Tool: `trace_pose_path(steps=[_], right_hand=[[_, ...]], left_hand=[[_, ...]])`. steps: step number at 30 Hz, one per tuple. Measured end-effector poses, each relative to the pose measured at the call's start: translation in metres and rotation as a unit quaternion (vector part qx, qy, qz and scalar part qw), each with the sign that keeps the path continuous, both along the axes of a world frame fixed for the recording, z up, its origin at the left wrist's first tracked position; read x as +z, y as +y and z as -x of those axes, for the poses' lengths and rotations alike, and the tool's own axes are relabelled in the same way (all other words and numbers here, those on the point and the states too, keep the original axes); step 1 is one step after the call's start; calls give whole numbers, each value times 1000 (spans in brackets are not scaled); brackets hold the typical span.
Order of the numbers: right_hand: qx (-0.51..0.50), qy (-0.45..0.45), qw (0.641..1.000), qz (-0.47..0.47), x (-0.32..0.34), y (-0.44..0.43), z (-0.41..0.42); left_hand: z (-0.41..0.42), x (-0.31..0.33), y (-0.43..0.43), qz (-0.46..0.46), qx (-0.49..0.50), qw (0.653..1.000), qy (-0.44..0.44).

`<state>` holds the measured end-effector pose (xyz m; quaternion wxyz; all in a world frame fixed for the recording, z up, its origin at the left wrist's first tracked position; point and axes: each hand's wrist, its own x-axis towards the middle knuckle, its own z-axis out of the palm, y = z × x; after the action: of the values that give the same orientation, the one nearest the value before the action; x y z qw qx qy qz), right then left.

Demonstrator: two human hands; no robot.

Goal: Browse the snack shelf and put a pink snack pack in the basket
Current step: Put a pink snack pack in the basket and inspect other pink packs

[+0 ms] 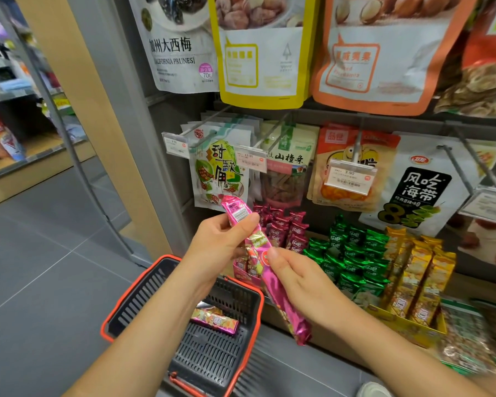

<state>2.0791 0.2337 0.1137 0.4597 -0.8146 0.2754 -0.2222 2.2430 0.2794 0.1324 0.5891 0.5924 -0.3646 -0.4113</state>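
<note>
Held pack [282, 302] slantwise before the shelf [470, 285], above and just right of basket [143, 296]: pinched near its top by left grip [221, 242], at mid-length by right grip [295, 279]. Risk as judged: released there, would likely have missed the basket and dropped to the floor [55, 253], or knocked shelf packs [350, 253] loose.

I see matte grey tiled floor [40, 267] with thin pale grout lines, filling lower left. Tall tan wooden side panel [75, 81] stands beside broad grey metal upright [121, 81], both leaning in my wide-angle view. Right of upright, grey metal snack shelf [178, 110] carries slim steel peg hooks [272, 130] and clear plastic price tag holders [351, 174]. Far left, second shelving unit with tan wooden base [32, 156], its stock too blurred for me to read. Light even and bright, soft on floor
</note>
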Motion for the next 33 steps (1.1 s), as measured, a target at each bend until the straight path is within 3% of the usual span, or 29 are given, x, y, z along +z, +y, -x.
trace_pose_path(steps=[4, 8, 14, 19, 24, 33], right_hand=[[-40, -83, 991, -95, 15, -9, 0], [-55, -112, 983, -136, 20, -17, 4], [-64, -129, 976, -163, 22, -21, 8], [-134, -216, 938, -235, 26, -32, 16], [-169, -231, 926, -245, 24, -38, 27], [-221, -290, 875, -318, 24, -51, 39]], left_hand=[[1, 1, 1, 14, -24, 989, -144], [17, -7, 1, -17, -75, 963, -258], [23, -14, -3, -42, -91, 966, -240], [25, -21, -1, -95, -151, 963, -202], [17, -21, 2, -134, -214, 958, -133], [-20, -3, 14, -140, -225, 952, -152]])
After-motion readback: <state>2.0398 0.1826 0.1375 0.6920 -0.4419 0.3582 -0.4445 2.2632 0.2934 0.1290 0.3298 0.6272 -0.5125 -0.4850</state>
